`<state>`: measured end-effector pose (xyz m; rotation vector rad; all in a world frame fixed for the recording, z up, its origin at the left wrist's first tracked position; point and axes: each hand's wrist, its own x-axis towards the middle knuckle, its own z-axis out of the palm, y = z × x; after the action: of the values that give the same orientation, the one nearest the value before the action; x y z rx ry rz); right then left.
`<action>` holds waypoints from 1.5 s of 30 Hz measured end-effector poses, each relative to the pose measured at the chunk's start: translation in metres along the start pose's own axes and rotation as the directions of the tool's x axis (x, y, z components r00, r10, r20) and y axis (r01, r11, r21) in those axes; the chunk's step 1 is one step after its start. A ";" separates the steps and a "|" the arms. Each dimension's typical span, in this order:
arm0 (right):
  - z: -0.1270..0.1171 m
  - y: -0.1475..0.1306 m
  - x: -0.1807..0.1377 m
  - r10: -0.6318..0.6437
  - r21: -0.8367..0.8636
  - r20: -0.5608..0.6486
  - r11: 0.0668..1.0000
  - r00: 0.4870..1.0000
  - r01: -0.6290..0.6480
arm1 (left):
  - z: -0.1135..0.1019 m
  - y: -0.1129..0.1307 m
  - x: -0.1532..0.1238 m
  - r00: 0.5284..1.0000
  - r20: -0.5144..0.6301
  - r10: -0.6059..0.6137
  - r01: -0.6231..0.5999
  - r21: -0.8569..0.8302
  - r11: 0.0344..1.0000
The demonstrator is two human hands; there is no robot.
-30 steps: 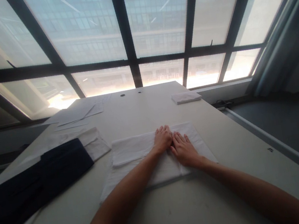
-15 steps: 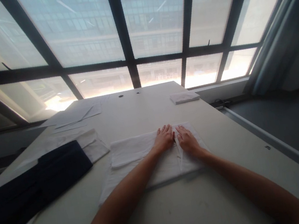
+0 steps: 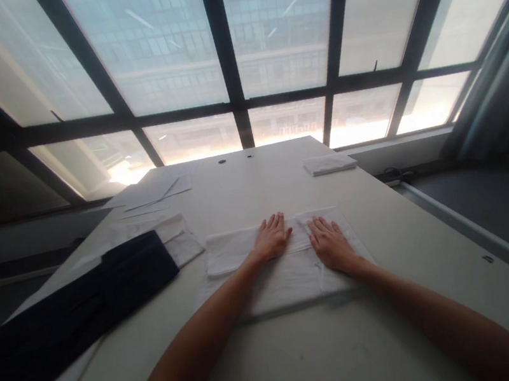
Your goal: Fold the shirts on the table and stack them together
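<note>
A white cloth (image 3: 293, 281), partly folded over along its far side, lies flat on the white table (image 3: 273, 368) in front of me. Flat on the folded strip rests my left hand (image 3: 272, 237), its fingers spread. My right hand (image 3: 332, 244) lies palm down on the right part of the cloth, fingers stretched out. A gap of bare cloth shows between the two hands. Both hands hold nothing. Under my palms and forearms parts of the cloth are hidden.
To the left lies a dark navy folded cloth (image 3: 136, 270) over white fabric (image 3: 183, 243). Paper sheets (image 3: 153, 193) are at the far left. A small folded white cloth (image 3: 330, 163) sits at the far right. Behind the table stand windows (image 3: 272, 27); a curtain (image 3: 497, 75) hangs at right.
My hands have moved apart along the cloth, the left sliding leftward over the folded strip. The view has swung slightly to the left.
</note>
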<state>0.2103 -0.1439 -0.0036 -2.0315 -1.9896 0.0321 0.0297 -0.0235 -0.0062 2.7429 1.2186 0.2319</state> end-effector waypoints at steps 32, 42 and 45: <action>0.017 0.010 -0.001 -0.102 -0.082 -0.085 0.992 0.991 0.095 | -0.105 -0.108 -0.223 0.769 0.249 -0.589 0.489 -0.821 0.293; 0.019 0.012 0.001 -0.100 -0.087 -0.083 0.992 0.991 0.093 | -0.090 -0.089 -0.199 0.833 0.158 -0.531 0.361 -0.882 0.304; 0.018 0.010 0.001 -0.094 -0.086 -0.072 0.992 0.993 0.088 | -0.089 -0.081 -0.194 0.864 0.136 -0.485 0.303 -0.910 0.284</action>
<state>0.2167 -0.1394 -0.0225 -1.9578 -2.0653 -0.1466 -0.1744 -0.1088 0.0493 1.3887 1.2166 0.8139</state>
